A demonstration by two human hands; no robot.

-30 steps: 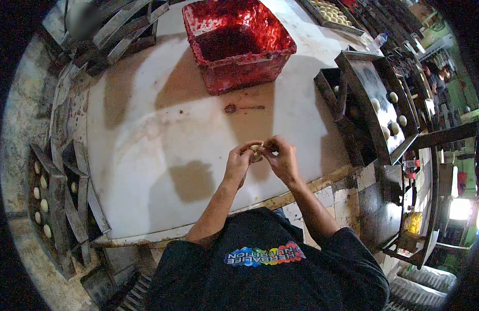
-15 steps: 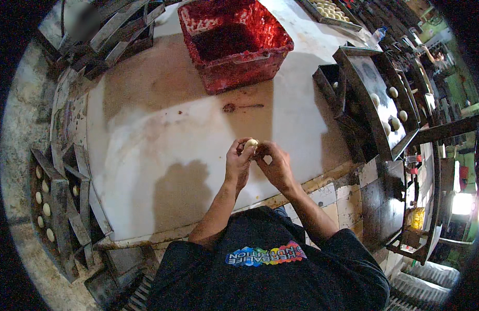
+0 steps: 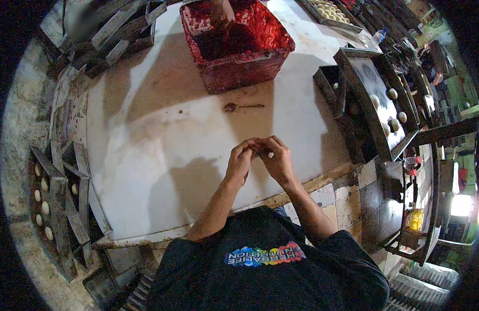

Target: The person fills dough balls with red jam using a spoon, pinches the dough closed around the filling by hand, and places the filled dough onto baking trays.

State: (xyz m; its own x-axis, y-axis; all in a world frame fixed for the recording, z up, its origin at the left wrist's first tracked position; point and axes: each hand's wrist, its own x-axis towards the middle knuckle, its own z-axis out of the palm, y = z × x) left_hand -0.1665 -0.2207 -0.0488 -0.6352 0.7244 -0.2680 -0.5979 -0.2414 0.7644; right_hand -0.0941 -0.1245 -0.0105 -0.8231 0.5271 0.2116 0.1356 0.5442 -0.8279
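Observation:
Over the near part of the pale worktop (image 3: 130, 181), my left hand (image 3: 240, 161) and my right hand (image 3: 277, 165) meet at the fingertips. Both are closed, thumbs and fingers pinched around a small piece of dough that the fingers now hide; half a second ago it showed as a pale ball in my left hand. Reddish-brown colour shows between the fingertips. Beyond my hands lies a small spoon (image 3: 244, 106) with dark residue. Farther off stands a red plastic bin (image 3: 239, 78), smeared inside with dark red matter. Another person's hand (image 3: 221, 14) reaches into it.
Metal trays with pale dough balls stand on the right (image 3: 365, 78) and at the lower left (image 3: 58, 207). Another tray of dough balls (image 3: 330, 13) sits at the far right. Stacked metal tins (image 3: 120, 36) fill the far left. A plastic bottle (image 3: 377, 37) lies near the right trays.
The pale dough ball has gone out of sight behind my fingers as my hands closed together. Another person's hand has come into the red bin. The bin has barely shifted.

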